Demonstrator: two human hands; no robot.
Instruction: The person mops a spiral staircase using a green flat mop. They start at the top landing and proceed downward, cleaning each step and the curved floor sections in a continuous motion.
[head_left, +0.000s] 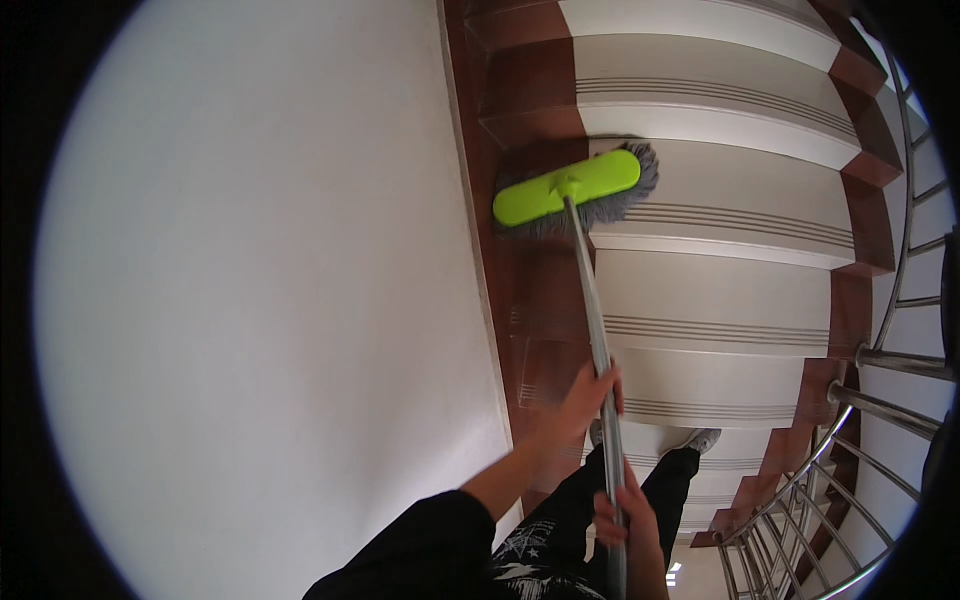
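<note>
My left hand (592, 397) grips the metal pole (594, 315) of a flat dust mop about midway along its length. Lower down, near my body, my right hand (630, 510) is wrapped around the same pole. At the pole's far end, the bright green mop head (604, 176) lies slantwise on a stair tread, with a grey fringe pad (646, 169) showing around its edge. The head's left end is close to the wall-side skirting. It spans the dark red-brown border (544, 157) and part of the pale tread (720, 184).
A white wall (285, 300) rises along the left, with red-brown skirting (491, 300) at its foot. Pale steps with grooved edges climb ahead. Stainless-steel railings (900, 360) line the right side. My shoe (705, 441) rests on a lower step.
</note>
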